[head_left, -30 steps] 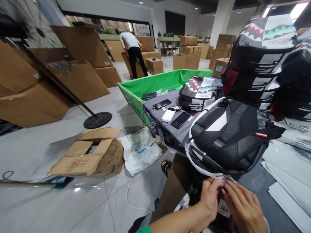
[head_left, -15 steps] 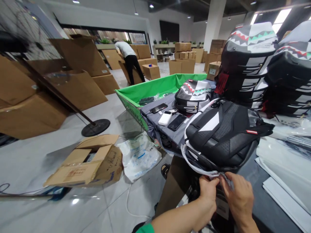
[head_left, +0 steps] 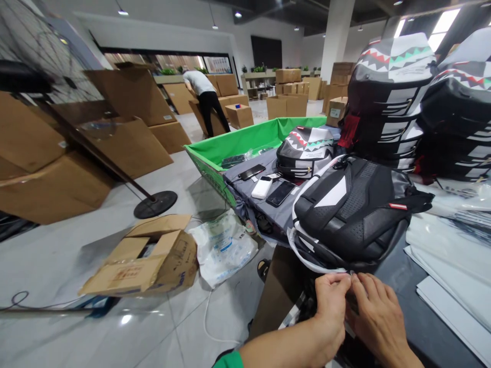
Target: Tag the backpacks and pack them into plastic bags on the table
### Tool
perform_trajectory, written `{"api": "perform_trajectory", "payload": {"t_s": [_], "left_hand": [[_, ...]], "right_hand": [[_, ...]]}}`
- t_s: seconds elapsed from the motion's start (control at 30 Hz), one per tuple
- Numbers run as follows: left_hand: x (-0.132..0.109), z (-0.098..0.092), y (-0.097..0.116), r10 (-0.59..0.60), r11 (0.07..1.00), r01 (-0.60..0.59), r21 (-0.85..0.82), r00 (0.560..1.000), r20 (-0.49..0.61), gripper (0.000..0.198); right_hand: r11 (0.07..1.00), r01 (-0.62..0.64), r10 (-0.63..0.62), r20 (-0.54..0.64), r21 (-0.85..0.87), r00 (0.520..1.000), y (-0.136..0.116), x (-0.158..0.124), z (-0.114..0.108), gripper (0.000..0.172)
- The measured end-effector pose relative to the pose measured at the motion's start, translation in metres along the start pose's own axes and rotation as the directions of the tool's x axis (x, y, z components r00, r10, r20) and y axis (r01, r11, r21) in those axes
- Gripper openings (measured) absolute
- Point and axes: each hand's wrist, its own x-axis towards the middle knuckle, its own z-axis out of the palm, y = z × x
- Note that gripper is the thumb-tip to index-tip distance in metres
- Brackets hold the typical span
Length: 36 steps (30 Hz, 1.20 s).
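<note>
A black backpack lies on the dark table in front of me, half inside a clear plastic bag. My left hand and my right hand meet at the bag's near edge, just below the backpack. Both pinch the thin plastic between fingertips, fingers pressed together. A green sleeve edge shows at my left forearm.
Stacked shark-print backpacks stand at the right, another lies beyond. Phones and a white power bank rest on grey cloth beside a green bin. An open carton and fan stand sit on the floor. A person bends over boxes far back.
My hands have shifted slightly and drawn closer together on the bag's edge; the loose plastic flap seen earlier now lies tighter against the backpack. The camera view rose a little.
</note>
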Motion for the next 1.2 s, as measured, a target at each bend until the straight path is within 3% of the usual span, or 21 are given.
{"api": "perform_trajectory", "payload": {"t_s": [0.17, 0.27, 0.33, 0.4, 0.47, 0.57, 0.67, 0.83, 0.9, 0.97, 1.03, 1.1, 1.13, 1.2], "left_hand": [[-0.011, -0.012, 0.01, 0.02, 0.999, -0.016, -0.029, 0.992, 0.121, 0.04], [-0.009, -0.021, 0.007, 0.047, 0.999, -0.045, -0.017, 0.99, 0.13, 0.043], [-0.003, -0.019, 0.001, 0.034, 0.998, -0.023, -0.058, 0.98, 0.194, 0.049], [0.005, -0.012, -0.005, 0.032, 0.988, 0.021, -0.15, 0.937, 0.346, 0.051], [0.011, -0.003, -0.009, 0.026, 0.97, 0.098, -0.221, 0.866, 0.5, 0.05], [0.018, 0.003, -0.013, -0.015, 0.959, 0.177, -0.22, 0.81, 0.587, 0.051], [0.025, -0.001, -0.019, -0.014, 0.971, 0.139, -0.196, 0.848, 0.53, 0.053], [0.036, -0.01, -0.032, -0.04, 0.982, 0.109, -0.153, 0.917, 0.396, 0.054], [0.037, -0.013, -0.035, -0.09, 0.984, 0.139, -0.114, 0.93, 0.356, 0.057], [0.04, -0.014, -0.037, -0.117, 0.985, 0.151, -0.086, 0.942, 0.315, 0.061], [0.044, -0.015, -0.038, -0.126, 0.987, 0.149, -0.059, 0.948, 0.293, 0.063], [0.047, -0.016, -0.041, -0.118, 0.99, 0.136, -0.043, 0.948, 0.295, 0.064], [0.049, -0.017, -0.042, -0.112, 0.991, 0.129, -0.038, 0.947, 0.301, 0.063], [0.05, -0.019, -0.046, -0.097, 0.994, 0.11, -0.025, 0.945, 0.311, 0.063]], "right_hand": [[0.994, -0.107, 0.109, -0.079, 0.031, 0.991, -0.003, 0.006, -0.001, 0.022], [0.974, -0.173, 0.187, -0.084, 0.147, 0.979, -0.002, 0.01, -0.002, 0.026], [0.946, -0.222, 0.241, -0.055, 0.236, 0.969, -0.001, 0.011, -0.003, 0.032], [0.898, -0.287, 0.305, 0.0, 0.333, 0.952, 0.003, 0.01, -0.002, 0.037], [0.817, -0.375, 0.377, 0.087, 0.438, 0.922, 0.008, 0.009, -0.002, 0.044], [0.622, -0.555, 0.46, 0.315, 0.552, 0.83, 0.018, 0.011, 0.0, 0.057], [0.454, -0.683, 0.476, 0.492, 0.572, 0.729, 0.022, 0.014, 0.004, 0.061], [0.354, -0.731, 0.654, 0.404, 0.584, 0.64, 0.019, -0.006, -0.001, 0.056], [0.327, -0.778, 0.752, 0.35, 0.537, 0.558, 0.029, -0.032, -0.021, 0.053], [0.288, -0.852, 0.866, 0.262, 0.436, 0.427, 0.048, -0.068, -0.059, 0.051], [0.17, -0.942, 0.973, 0.101, 0.291, 0.207, 0.073, -0.108, -0.11, 0.051], [-0.022, -0.991, 0.995, -0.095, 0.134, -0.035, 0.096, -0.148, -0.163, 0.055], [-0.1, -0.993, 0.983, -0.147, 0.062, -0.109, 0.106, -0.166, -0.185, 0.055], [-0.209, -0.978, 0.969, -0.139, -0.004, -0.206, 0.121, -0.195, -0.213, 0.052]]}}
